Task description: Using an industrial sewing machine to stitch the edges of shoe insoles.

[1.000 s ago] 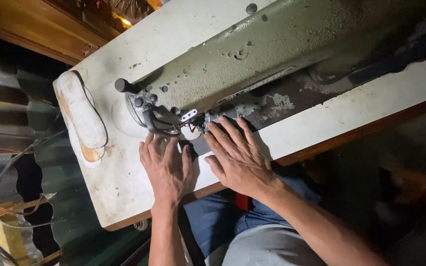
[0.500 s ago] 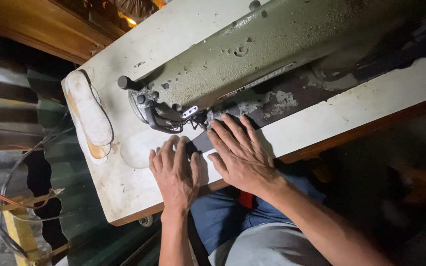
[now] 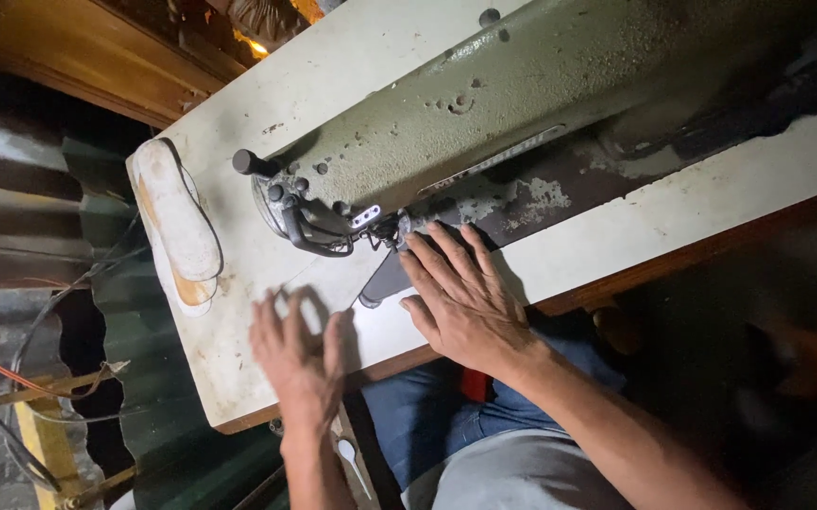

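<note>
Pressing flat near the frame's centre, the right hand [image 3: 465, 302] spreads its fingers over a dark strip [image 3: 385, 280] that lies on the table [image 3: 267, 113] just below the needle [image 3: 382, 231] of the sewing machine [image 3: 484, 123]. The left hand [image 3: 300, 354], blurred, sits lower left of it with fingers apart, holding nothing. Half a second ago that hand lay beside the right one, touching the strip; now it has drawn back toward the table's near edge and no longer covers the strip. The right hand has stayed where it was. Two pale soles [image 3: 177, 222] rest stacked at the table's left end, well apart from both hands.
</note>
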